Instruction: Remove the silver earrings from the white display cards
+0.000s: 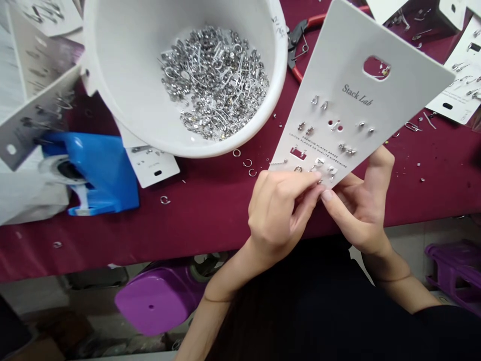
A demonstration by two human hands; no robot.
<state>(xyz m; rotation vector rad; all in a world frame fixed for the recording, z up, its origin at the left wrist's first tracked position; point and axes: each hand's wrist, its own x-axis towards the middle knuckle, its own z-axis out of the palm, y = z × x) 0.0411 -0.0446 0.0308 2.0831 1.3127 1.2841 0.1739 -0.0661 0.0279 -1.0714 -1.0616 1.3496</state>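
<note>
A white earring card [340,65] printed "Stack Lab" is held up at a tilt, its narrow lower end between my hands. Rows of small silver earrings [347,149] are fixed in it, and it has a few cut-out slots. My right hand [363,205] grips the lower edge, thumb at the front and fingers behind, partly hidden by the card. My left hand [278,210] pinches thumb and forefinger together at the bottom row of earrings. What sits between those fingertips is too small and covered to make out.
A white bucket [280,75] with a heap of silver earrings stands at the upper left. Red-handled pliers [296,50] lie behind the card. A blue tape dispenser [107,170], other earring cards [156,168] and loose rings [251,172] lie on the dark red tabletop [210,210]. A purple stool [158,301] is below.
</note>
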